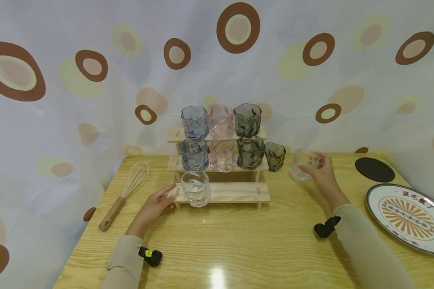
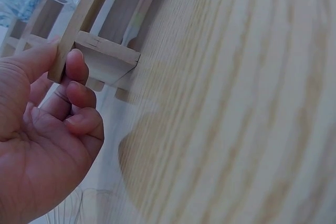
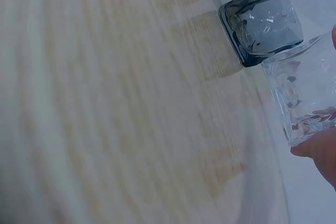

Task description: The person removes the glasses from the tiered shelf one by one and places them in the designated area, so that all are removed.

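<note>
My left hand point(image 1: 158, 204) pinches the left end of the lowest board of a wooden tiered stand point(image 1: 235, 192). In the left wrist view, thumb and curled fingers lie on either side of that board point(image 2: 67, 51). A clear glass cup point(image 1: 196, 188) stands at the left on this board, near the hand. To the right of the stand, my right hand point(image 1: 321, 170) holds another clear glass cup point(image 1: 301, 164) between thumb and fingers. Near that cup stands a small grey glass cup point(image 1: 275, 156), also visible as a dark cup point(image 3: 261, 24) in the right wrist view.
Blue point(image 1: 194, 154), pink point(image 1: 222, 155) and grey cups point(image 1: 250, 153) fill the two upper tiers. A whisk point(image 1: 117, 206) lies left of the stand. At the right are a black round coaster point(image 1: 375, 169) and a large patterned plate point(image 1: 379, 188). A patterned curtain hangs behind.
</note>
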Available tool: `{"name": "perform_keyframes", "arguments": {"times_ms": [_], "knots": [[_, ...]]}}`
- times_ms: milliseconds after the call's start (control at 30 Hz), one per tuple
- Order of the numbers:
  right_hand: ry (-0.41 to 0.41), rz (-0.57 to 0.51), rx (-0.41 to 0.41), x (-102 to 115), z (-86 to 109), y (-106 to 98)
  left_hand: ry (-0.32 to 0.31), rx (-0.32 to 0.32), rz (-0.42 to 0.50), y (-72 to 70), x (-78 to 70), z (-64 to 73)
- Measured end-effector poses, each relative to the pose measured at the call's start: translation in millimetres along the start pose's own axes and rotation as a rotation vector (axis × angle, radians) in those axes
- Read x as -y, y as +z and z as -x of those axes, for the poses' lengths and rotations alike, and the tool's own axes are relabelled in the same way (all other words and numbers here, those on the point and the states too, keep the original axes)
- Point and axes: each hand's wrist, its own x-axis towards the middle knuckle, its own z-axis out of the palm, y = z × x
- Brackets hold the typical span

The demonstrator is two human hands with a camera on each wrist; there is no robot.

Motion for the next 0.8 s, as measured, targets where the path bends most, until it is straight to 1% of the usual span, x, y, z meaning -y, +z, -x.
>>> {"name": "perform_keyframes", "arguments": {"times_ms": [200,433,600,800], "knots": [[0.029,-0.038,-0.033,0.9,-15.0,2.0,0.001,-0.004,-0.002,-0.3,1.8,-2.3],[0.066,-0.047,-0.009,2.8,-28.8,7.3,0.001,0.006,0.016,-0.7,3.4,-1.8],[0.079,-0.063,-0.018,0.9,-35.7,13.8,0.003,0.006,0.018,-0.8,3.5,-1.6],[0.084,-0.072,-0.023,-1.7,-40.7,19.9,-0.011,-0.008,0.018,-0.9,3.2,-1.3]]}}
